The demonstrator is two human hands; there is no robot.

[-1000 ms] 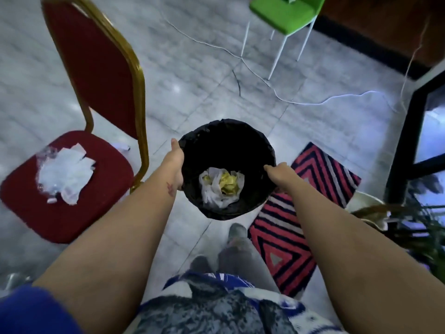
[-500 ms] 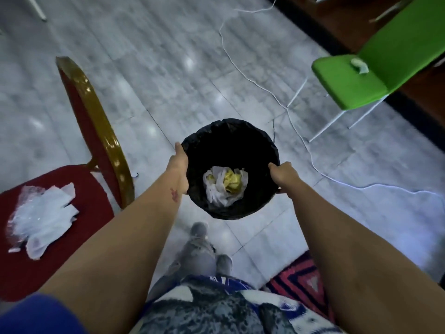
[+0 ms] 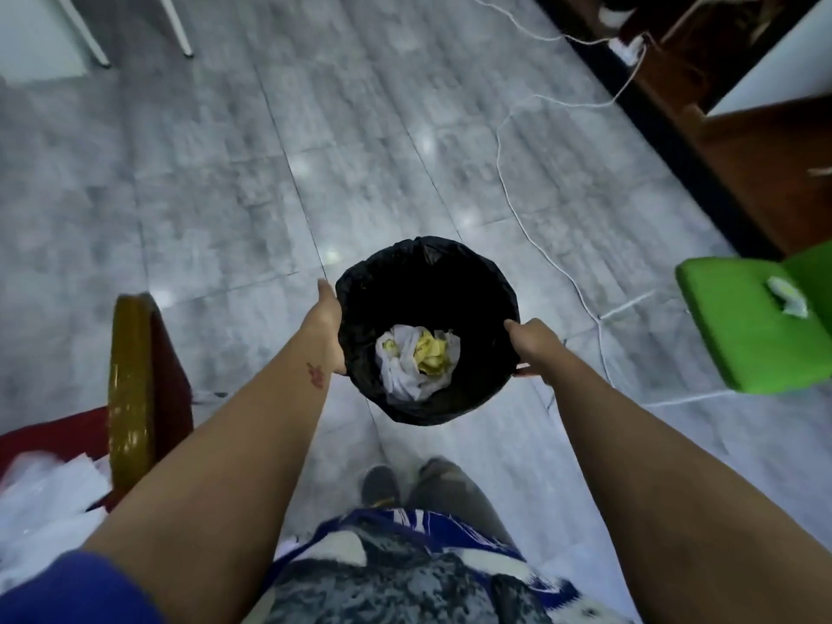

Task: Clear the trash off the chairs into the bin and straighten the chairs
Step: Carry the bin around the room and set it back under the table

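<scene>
I hold a round bin (image 3: 472, 281) lined with a black bag in front of me, above the floor. My left hand (image 3: 326, 322) grips its left rim and my right hand (image 3: 533, 344) grips its right rim. White and yellow crumpled trash (image 3: 418, 360) lies at the bottom of the bin. A red chair with a gold frame (image 3: 130, 389) stands at the lower left, with white paper and plastic trash (image 3: 40, 502) on its seat. A green chair (image 3: 738, 335) at the right edge carries a small white crumpled piece (image 3: 785, 297) on its seat.
A white cable (image 3: 508, 191) snakes across the grey tiled floor from a socket strip at the top right toward the green chair. White chair legs (image 3: 178, 24) stand at the top left. Dark wooden furniture (image 3: 743, 141) runs along the right side.
The view has swung left: the red chair slid toward the lower left edge and the green chair moved down to the right edge. Both hands keep the bin in the same grip.
</scene>
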